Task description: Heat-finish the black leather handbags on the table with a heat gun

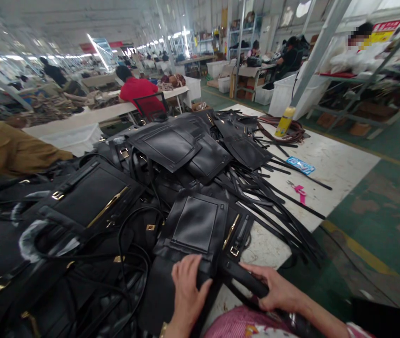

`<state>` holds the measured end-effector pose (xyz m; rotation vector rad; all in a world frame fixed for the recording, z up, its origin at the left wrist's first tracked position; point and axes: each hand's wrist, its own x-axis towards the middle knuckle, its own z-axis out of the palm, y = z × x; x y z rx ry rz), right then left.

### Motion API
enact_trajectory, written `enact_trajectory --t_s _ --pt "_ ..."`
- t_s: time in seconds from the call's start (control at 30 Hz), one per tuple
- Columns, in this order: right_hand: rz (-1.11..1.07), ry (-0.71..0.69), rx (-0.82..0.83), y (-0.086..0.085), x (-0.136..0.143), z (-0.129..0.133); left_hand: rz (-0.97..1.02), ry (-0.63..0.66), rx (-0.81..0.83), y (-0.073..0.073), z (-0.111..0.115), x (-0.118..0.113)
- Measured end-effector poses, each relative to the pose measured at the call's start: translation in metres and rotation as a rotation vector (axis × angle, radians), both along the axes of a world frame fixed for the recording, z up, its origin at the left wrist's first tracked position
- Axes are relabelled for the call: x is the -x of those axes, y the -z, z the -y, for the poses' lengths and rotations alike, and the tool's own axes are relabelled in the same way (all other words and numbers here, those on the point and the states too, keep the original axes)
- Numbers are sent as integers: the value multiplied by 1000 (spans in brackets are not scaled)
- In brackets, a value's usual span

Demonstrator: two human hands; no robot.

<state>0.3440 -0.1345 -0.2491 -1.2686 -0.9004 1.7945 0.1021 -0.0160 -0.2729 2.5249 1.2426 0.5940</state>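
A black leather bag piece (196, 224) with a stitched rectangular panel lies before me at the table's near edge. My left hand (188, 288) rests on its lower part, fingers laid on the leather and thumb spread apart. My right hand (275, 287) is wrapped round a thick black bag handle (244, 278) just to the right. Beside the piece lies a black part with a gold zipper (231, 231) and a gold buckle (234, 251). What lies under the piece is hidden.
Black bags (87, 197) are heaped to the left and behind. Long black straps (277, 206) fan over the white table (348, 162). Pink-handled snips (300, 191), a blue packet (301, 165) and a yellow bottle (284, 123) sit rightward. A co-worker's brown sleeve (17, 150) shows at left.
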Motion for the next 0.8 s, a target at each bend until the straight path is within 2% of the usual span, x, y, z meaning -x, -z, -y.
enact_trajectory --t_s 0.03,0.1,0.23,0.33,0.47,0.6,0.8 --pt "-5 -2 3 0 0 1 -27 84 33 1 10 -6" --pt "-16 1 5 1 2 3 -8 108 83 5 18 -17" --pt "-15 44 -22 -5 3 11 148 51 238 10 7 -24" --pt "24 44 -47 -14 4 14 165 50 316 7 -3 -24" --pt "94 -6 -53 -22 16 6 165 70 362 0 -5 -23" --pt "20 1 -30 -19 26 -5 181 57 389 -4 -5 -19" --pt "-91 65 14 -14 1 -14 207 53 368 2 1 -10"
